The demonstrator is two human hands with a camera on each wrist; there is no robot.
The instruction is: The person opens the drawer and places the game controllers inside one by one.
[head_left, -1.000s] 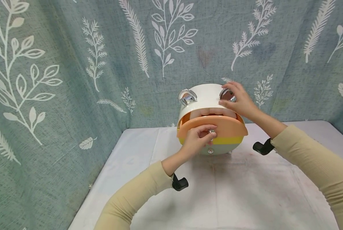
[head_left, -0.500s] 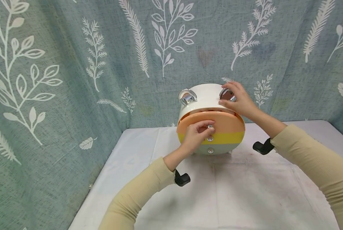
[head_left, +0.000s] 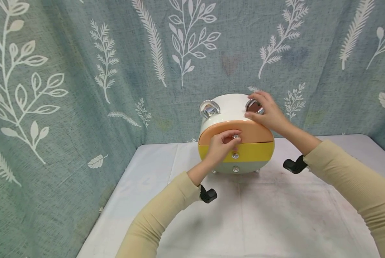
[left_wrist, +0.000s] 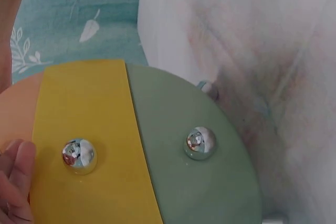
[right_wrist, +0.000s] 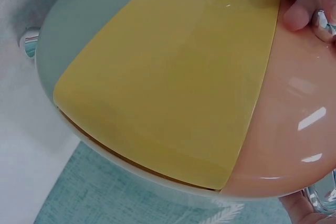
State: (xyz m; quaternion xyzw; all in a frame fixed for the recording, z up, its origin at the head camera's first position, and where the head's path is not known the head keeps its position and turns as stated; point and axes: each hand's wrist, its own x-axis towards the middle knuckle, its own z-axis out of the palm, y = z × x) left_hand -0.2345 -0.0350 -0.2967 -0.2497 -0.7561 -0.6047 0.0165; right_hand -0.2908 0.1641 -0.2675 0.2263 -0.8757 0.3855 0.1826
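A round-fronted drawer box (head_left: pixel 232 105) with a white shell stands on short feet. Its front has an orange top drawer (head_left: pixel 257 132), a yellow middle drawer (head_left: pixel 258 152) and a grey-green bottom drawer (head_left: pixel 252 167), each with a chrome knob. Thumb and fingers of my left hand (head_left: pixel 219 147) pinch the orange drawer's knob (right_wrist: pixel 324 27). That drawer sits level with the shell's front. On top, my right hand (head_left: pixel 270 113) grips the right chrome ring-shaped piece (head_left: pixel 252 106), fingers behind and thumb in front. The left chrome piece (head_left: pixel 209 109) is untouched.
A white cloth (head_left: pixel 186 229) covers the table. Green-blue curtain (head_left: pixel 192 64) with white leaf prints hangs behind and along the left. Black wrist mounts (head_left: pixel 208 195) are strapped at both sleeves. A thin dark gap runs along the yellow drawer's side edge in the right wrist view.
The orange drawer, which stood out and showed its inside a second ago, has slid back into the box, my left hand moving with its knob. The right hand has stayed in place.
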